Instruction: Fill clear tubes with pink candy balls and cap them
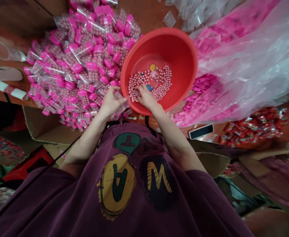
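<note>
Container [125, 103] in left hand [112, 100], axis toward bowl [182, 70]

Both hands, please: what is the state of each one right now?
Left hand: closed on a clear container, by the red basin.
Right hand: fingers among the pink beads; whether it holds any cannot be told.

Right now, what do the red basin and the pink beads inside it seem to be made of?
Red basin: likely plastic, smooth, softly glossy, from its even colour and rounded rim. Pink beads: perhaps plastic, from their uniform roundness; too small to judge the finish.
</note>
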### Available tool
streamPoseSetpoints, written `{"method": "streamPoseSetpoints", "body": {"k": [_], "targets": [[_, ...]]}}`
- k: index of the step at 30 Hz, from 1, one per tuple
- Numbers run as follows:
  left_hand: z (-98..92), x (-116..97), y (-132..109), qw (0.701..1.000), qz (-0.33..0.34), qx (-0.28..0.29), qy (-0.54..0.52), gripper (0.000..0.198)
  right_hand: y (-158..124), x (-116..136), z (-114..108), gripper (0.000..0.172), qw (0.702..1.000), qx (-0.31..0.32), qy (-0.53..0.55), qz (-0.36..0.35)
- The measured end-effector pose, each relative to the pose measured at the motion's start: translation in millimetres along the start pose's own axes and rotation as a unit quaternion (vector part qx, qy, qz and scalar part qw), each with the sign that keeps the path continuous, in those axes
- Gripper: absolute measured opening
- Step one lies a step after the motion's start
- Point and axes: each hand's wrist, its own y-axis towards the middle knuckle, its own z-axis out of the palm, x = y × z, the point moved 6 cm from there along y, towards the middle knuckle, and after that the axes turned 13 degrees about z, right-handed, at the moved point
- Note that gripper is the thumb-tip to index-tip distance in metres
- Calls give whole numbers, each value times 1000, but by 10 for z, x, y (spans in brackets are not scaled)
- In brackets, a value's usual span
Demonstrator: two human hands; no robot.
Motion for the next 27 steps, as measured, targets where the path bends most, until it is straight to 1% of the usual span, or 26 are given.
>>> {"method": "streamPoseSetpoints", "body": {"k": [2,3,5,7,9,11,13,14,16,18,20,22,23,25,27], "targets": [[-57,-142,10,999,-8,-9,35,50,-3,-80,33,44,994,4,106,12],[-57,-235,29,999,-2,-4,47,46,-7,-139,29,44,986,4,166,23],[28,-425,103,997,30,24,62,39,-34,-258,-18,44,966,-7,254,40],[220,-555,217,993,65,59,85,34,-89,-348,-132,47,954,-43,293,37],[494,-597,354,983,94,94,126,33,-171,-412,-291,57,948,-96,303,32],[802,-563,479,969,109,137,177,34,-268,-452,-442,66,943,-140,301,33],[1076,-477,560,951,104,192,218,39,-368,-480,-557,68,939,-172,295,40],[1180,-430,579,942,98,221,232,43,-417,-499,-597,66,936,-187,293,46],[1304,-371,588,933,94,258,234,54,-507,-542,-642,64,930,-217,290,59],[1352,-374,575,942,106,266,176,64,-570,-582,-635,67,926,-238,286,70],[1388,-401,543,956,105,268,50,67,-608,-590,-593,71,925,-248,277,75],[1440,-417,501,955,76,274,-88,60,-643,-554,-555,72,925,-256,270,73],[1460,-420,485,951,59,272,-139,54,-668,-522,-550,73,925,-260,270,69],[1466,-421,469,948,30,252,-192,42,-736,-441,-577,75,925,-256,277,54],[1428,-424,458,950,-1,226,-215,33,-821,-362,-657,78,926,-231,296,32]]}}
